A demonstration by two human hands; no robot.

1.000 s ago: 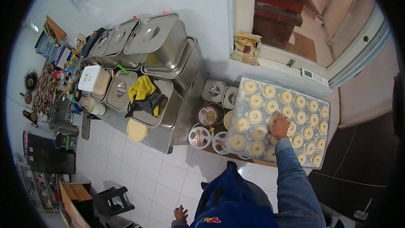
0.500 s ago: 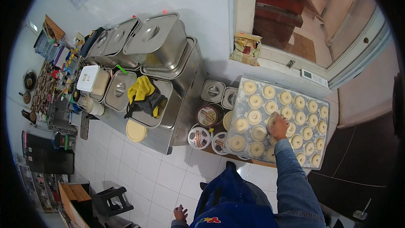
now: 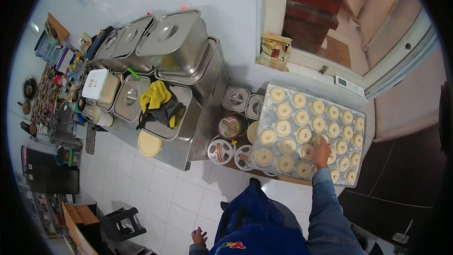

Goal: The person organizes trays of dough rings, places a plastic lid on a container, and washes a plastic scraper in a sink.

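A large metal tray, dusted with flour, carries several rows of pale dough rings, each with a small hole or dent at its middle. Over one dough ring in the tray's middle is my right hand, its fingers drawn together and pointing down, the tips at the ring's centre. Whether anything is between those fingertips is hidden. Low beside my blue apron hangs my left hand, open and holding nothing, fingers apart.
Left of the tray are lidded tubs and small steel containers. A steel counter bears big lidded steel bins and a yellow and grey cloth. A bag stands on the window ledge. A black stool is at lower left.
My right hand has moved rightward from one dough ring to a neighbouring one, uncovering the first. My left hand stays low at my side. The whole view has shifted slightly.
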